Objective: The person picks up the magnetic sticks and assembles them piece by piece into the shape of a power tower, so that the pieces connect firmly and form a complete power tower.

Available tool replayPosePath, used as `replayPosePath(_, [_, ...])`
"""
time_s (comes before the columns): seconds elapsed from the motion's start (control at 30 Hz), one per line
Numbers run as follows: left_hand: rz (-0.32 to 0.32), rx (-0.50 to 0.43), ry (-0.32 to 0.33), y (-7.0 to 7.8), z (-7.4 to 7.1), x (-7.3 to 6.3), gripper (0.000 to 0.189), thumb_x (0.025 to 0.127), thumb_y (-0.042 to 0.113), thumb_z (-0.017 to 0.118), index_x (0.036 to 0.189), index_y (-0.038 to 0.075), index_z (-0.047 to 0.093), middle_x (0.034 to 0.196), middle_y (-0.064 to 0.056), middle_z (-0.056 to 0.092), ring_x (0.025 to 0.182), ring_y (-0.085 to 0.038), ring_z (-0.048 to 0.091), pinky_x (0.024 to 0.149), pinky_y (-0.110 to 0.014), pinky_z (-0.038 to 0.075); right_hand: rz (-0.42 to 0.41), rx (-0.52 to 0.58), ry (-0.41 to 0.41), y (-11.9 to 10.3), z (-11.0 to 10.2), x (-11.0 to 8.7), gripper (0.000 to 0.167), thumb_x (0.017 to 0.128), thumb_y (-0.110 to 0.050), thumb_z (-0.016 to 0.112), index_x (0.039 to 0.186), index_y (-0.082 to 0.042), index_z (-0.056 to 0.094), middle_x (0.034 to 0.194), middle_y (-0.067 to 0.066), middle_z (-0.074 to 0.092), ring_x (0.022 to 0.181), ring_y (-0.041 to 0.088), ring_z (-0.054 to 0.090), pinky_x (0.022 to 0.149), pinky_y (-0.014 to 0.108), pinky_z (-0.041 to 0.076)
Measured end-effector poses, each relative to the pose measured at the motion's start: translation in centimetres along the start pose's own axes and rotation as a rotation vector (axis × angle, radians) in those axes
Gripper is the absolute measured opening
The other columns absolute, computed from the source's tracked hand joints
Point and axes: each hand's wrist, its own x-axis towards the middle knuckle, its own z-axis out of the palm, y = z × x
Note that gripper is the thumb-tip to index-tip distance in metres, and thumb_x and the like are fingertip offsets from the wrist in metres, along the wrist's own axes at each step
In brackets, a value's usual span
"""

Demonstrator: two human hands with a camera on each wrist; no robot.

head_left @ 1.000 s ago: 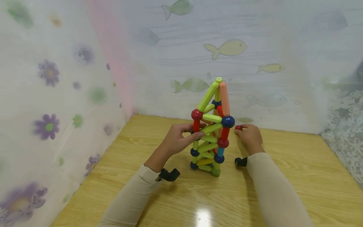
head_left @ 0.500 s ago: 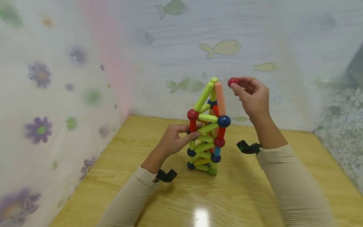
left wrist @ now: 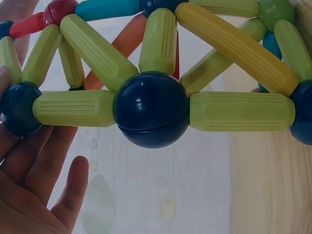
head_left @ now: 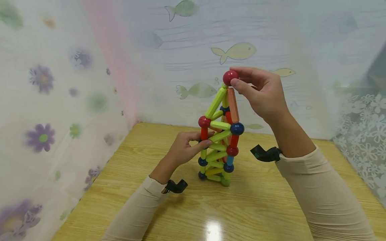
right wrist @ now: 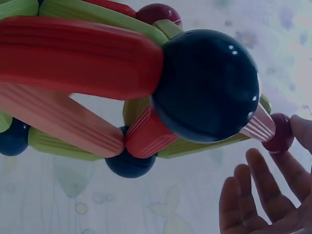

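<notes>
A tall tower of coloured rods and balls (head_left: 220, 125) stands upright on the table, narrowing to a point. My left hand (head_left: 190, 147) grips its left side at about mid height, thumb in front and fingers behind a red rod. In the left wrist view, that hand (left wrist: 39, 180) sits by a dark blue ball (left wrist: 20, 108). My right hand (head_left: 263, 92) pinches a red ball (head_left: 230, 77) between thumb and forefinger, right at the tower's tip, where lime rods and an orange rod (head_left: 233, 105) meet. The right wrist view shows the red ball (right wrist: 280, 132) at the rods' ends.
The wooden table (head_left: 169, 214) ends at a white back wall printed with fish (head_left: 241, 51) and a left wall with flowers (head_left: 42, 138). Black wrist cameras (head_left: 177, 186) are strapped to both wrists. Lacy white flower cloth (head_left: 369, 117) hangs at the right.
My right hand has lifted the red ball from near the table, right of the tower, up and left to the tip. The left hand has kept its grip on the tower.
</notes>
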Motion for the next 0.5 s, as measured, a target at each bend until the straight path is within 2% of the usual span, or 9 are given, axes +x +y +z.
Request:
replayPosePath(0.17, [0.004,0.000,-0.001,-0.06,-0.02,-0.01,0.029,0.100,0.029,0.071,0.127,0.020,0.076,0.117,0.005,0.078,0.105,-0.012,0.073,0.088,-0.035,0.059,-0.035,0.051,-0.066,-0.57,0.48,0.22,0.028,0.098,-0.012,0.070,0.124,-0.003,0.073,0.116,0.008,0.076,0.108,0.023,0.070,0.092,0.022,0.057])
replayPosePath(0.33, [0.007,0.002,-0.001,-0.20,0.06,-0.08,0.029,0.100,0.028,0.071,0.128,0.020,0.075,0.116,0.005,0.078,0.102,-0.012,0.073,0.087,-0.034,0.059,-0.040,0.128,-0.088,-0.69,0.75,0.18,0.025,0.098,-0.008,0.069,0.120,0.001,0.072,0.111,0.008,0.077,0.101,0.022,0.073,0.091,0.022,0.058])
replayPosePath(0.5, [0.008,0.010,-0.003,-0.04,0.01,0.00,0.031,0.100,0.029,0.070,0.130,0.021,0.074,0.118,0.005,0.077,0.104,-0.011,0.073,0.088,-0.034,0.059,-0.074,0.075,-0.079,-0.91,0.80,0.30,0.026,0.097,-0.008,0.067,0.121,0.000,0.073,0.109,0.006,0.077,0.098,0.021,0.073,0.088,0.022,0.058])
